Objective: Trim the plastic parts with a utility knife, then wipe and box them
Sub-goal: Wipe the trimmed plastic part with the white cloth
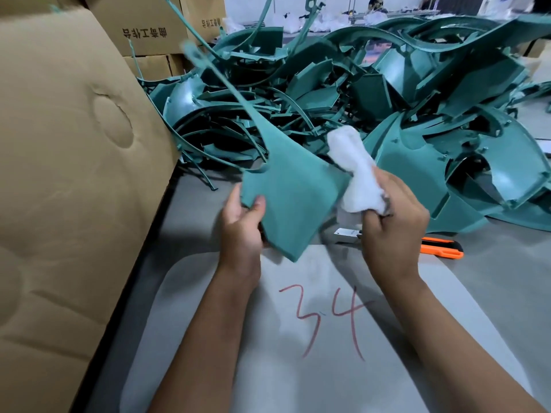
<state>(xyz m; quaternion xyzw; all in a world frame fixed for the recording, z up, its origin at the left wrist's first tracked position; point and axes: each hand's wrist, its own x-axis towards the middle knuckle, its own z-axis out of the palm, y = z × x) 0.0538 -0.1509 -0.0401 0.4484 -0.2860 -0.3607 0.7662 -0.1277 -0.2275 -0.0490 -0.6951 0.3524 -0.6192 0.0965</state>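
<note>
The right hand (393,225) covered most of the utility knife (442,248), leaving only its orange end showing at right of centre. The held part's (286,198) thin upper arm was motion-blurred. The cardboard box (68,162) ran off the left edge.
</note>
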